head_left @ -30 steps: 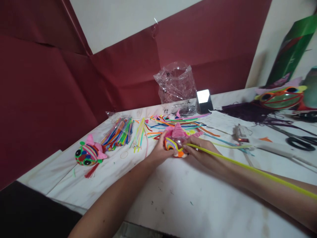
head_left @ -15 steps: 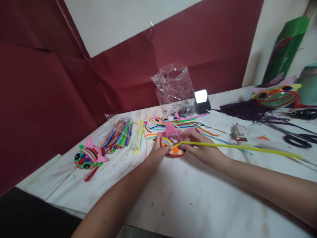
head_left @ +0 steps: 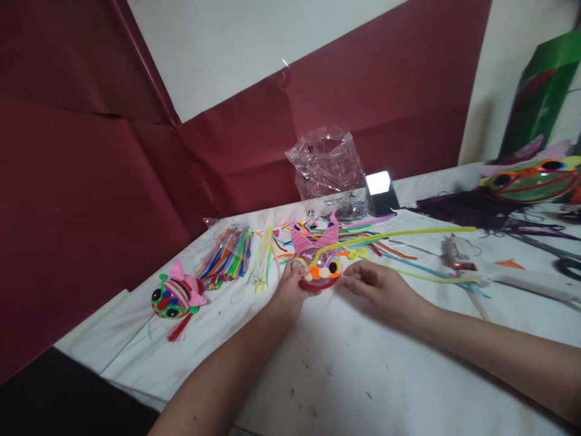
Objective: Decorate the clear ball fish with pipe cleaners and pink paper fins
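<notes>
My left hand [head_left: 293, 288] is wrapped round the left side of a round clear figure [head_left: 319, 282] with pink ears, googly eyes and an orange nose. From the middle of its face a long yellow pipe cleaner [head_left: 399, 234] stretches to the right. Just right of the figure is my right hand [head_left: 370, 280], its fingers curled but apart, with nothing visible between them. Behind the figure lie loose coloured pipe cleaners [head_left: 358, 233].
A finished-looking figure [head_left: 175, 295] and a bag of pipe cleaners [head_left: 228, 254] lie at left. Behind are a clear plastic bag [head_left: 329, 163] and a phone [head_left: 381, 192]. A glue gun [head_left: 521, 278], scissors [head_left: 569, 268] and another figure [head_left: 531, 183] are at right.
My right hand has come off the figure and the yellow pipe cleaner, moving slightly right. The figure's face shows more now. The camera view has shifted, so the table's objects appear further right.
</notes>
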Demonstrator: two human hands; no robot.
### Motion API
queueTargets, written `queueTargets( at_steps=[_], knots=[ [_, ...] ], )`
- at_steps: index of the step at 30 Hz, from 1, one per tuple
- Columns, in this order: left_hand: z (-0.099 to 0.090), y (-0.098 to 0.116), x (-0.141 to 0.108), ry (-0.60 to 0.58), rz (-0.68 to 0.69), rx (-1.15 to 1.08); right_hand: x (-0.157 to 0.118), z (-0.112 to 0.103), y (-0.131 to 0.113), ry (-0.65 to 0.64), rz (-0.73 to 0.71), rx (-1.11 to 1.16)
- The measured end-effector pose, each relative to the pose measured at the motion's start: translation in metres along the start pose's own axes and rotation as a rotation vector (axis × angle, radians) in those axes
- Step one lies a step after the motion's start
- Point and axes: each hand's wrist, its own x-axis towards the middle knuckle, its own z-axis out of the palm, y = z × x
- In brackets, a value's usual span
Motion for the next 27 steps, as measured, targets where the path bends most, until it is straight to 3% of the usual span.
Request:
queueTargets(
  at_steps=[10,12,16,18,23,27],
  knots=[
    [-0.002,0.005,-0.001,0.081,-0.021,-0.088,-0.015,0.007,0.0,-0.263,0.023,-0.136],
    [-0.002,0.004,-0.002,0.083,-0.029,-0.091,-0.013,0.007,0.003,-0.234,0.024,-0.144],
    [0.002,0.001,-0.006,0.082,-0.004,-0.075,-0.007,0.005,0.006,0.044,0.048,-0.089],
    [0.005,-0.001,-0.009,0.079,0.041,-0.038,-0.005,0.004,0.004,0.104,0.082,-0.026],
    [0.016,0.0,-0.018,0.132,0.133,0.158,-0.004,0.004,-0.002,-0.108,0.093,0.081],
    [0.019,0.003,-0.022,0.149,0.148,0.273,-0.005,0.004,-0.001,-0.118,0.072,0.075]
  ],
)
